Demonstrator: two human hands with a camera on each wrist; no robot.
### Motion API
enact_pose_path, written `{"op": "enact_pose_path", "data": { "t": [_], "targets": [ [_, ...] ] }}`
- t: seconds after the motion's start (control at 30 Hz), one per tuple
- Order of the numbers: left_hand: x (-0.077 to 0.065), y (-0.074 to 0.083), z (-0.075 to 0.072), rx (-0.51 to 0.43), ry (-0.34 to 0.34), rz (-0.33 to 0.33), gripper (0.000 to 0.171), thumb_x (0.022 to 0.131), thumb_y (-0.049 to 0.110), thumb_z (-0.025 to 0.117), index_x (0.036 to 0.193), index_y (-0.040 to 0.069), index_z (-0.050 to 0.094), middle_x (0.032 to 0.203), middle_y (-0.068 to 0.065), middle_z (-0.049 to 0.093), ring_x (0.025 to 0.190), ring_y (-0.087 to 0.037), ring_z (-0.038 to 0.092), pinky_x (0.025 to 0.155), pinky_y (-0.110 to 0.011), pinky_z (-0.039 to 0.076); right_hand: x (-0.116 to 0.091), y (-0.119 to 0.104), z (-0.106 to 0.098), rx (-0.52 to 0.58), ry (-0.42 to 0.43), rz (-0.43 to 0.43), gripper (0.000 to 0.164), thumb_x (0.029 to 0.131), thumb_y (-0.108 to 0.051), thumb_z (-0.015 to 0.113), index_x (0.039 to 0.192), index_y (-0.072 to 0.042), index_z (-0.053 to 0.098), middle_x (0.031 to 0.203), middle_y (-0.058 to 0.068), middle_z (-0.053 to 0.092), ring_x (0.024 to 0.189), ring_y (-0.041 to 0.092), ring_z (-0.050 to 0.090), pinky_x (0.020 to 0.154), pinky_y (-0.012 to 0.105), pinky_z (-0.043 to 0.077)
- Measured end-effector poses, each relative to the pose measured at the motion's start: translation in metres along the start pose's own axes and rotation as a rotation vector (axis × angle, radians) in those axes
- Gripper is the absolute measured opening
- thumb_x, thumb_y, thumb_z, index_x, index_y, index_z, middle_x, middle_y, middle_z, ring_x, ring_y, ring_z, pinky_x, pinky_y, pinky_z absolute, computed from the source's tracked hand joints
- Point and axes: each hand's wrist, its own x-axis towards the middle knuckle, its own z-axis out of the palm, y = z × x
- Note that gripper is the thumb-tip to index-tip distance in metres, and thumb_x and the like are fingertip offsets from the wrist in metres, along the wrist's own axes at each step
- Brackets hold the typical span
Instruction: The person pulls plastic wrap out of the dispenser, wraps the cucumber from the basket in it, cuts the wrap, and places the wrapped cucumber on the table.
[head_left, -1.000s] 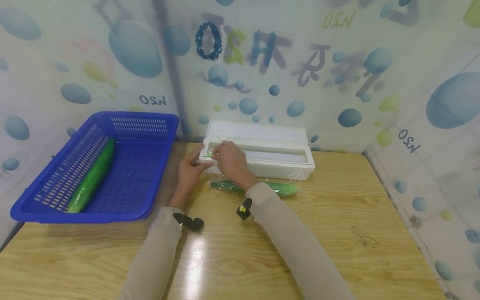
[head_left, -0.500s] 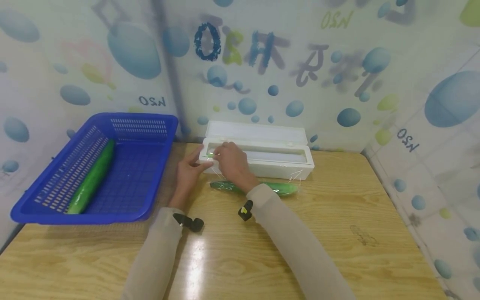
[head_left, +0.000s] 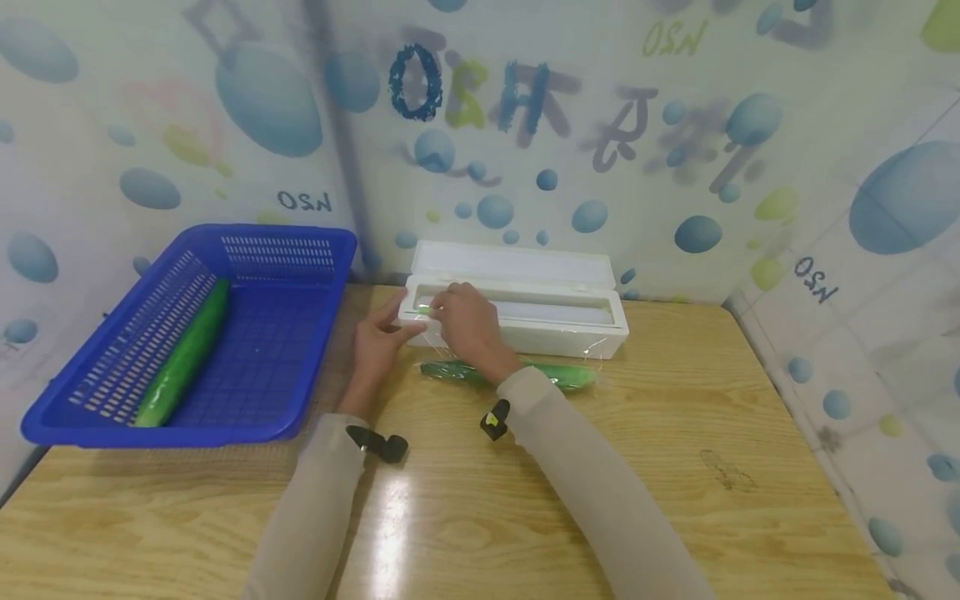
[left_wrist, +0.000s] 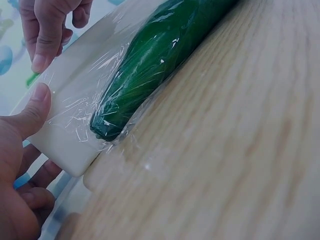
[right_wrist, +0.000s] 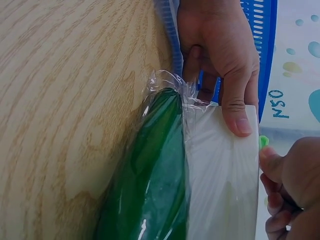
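The film-wrapped cucumber point(head_left: 566, 377) lay on the wooden table point(head_left: 465, 517) along the front of the white cling-film dispenser box point(head_left: 555, 340), and the cling film point(left_wrist: 80, 109) ran from it up over the box's front wall. The left hand point(head_left: 377, 342) gripped the box's left end, thumb on the front; the right hand point(head_left: 467, 321) pinched a small green slider point(right_wrist: 264, 142) at the rim. The cucumber looked firm, fairly weighty and likely to roll, its wrapped skin probably slick, so a grip around its middle seemed safest. The film would likely be flimsy and clingy, best handled by its edges; the box appeared stiff and light, apt to skid unless held at an end, and the slider offered only a fingertip hold. The right hand and forearm hid the cucumber's middle in the head view, both wrist views cut off its far end, and the film's edges were too transparent to trace.
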Motion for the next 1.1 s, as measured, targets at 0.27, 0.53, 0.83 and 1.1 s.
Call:
{"op": "enact_pose_path", "data": {
  "t": [0.27,0.53,0.83,1.1],
  "targets": [
    [-0.014,0.029,0.002,0.023,-0.004,0.021,0.060,0.079,0.006,0.078,0.134,0.003,0.053,0.135,-0.011,0.051,0.076,-0.011,0.057,0.063,-0.014,0.044,-0.001,0.002,0.001,-0.029,0.017,-0.003,0.019,0.093,-0.022,0.063,0.110,-0.019,0.072,0.107,-0.003,0.063,0.096,0.015,0.056,0.070,0.032,0.054],
    [-0.012,0.025,0.002,-0.004,0.001,-0.001,0.060,0.078,0.004,0.078,0.133,0.005,0.054,0.134,-0.009,0.051,0.074,-0.010,0.058,0.063,-0.014,0.046,-0.002,0.005,0.000,-0.034,-0.004,-0.005,0.019,0.095,-0.024,0.061,0.111,-0.020,0.071,0.107,-0.004,0.063,0.096,0.014,0.055,0.069,0.030,0.053],
    [-0.002,0.003,-0.001,0.039,0.023,-0.004,0.061,0.078,0.015,0.080,0.133,0.019,0.056,0.135,-0.003,0.053,0.087,-0.014,0.058,0.066,-0.015,0.045,-0.003,0.014,-0.001,-0.019,0.006,-0.006,0.017,0.095,-0.023,0.060,0.107,-0.019,0.072,0.103,-0.004,0.063,0.095,0.014,0.056,0.070,0.030,0.053],
    [0.003,-0.006,0.002,0.014,0.019,0.002,0.061,0.076,0.015,0.082,0.132,0.023,0.057,0.134,0.002,0.052,0.087,-0.014,0.056,0.063,-0.014,0.043,-0.009,0.019,-0.004,-0.008,0.034,-0.009,0.017,0.096,-0.023,0.060,0.105,-0.018,0.072,0.102,-0.003,0.064,0.094,0.015,0.056,0.070,0.030,0.053]
  ]
}}
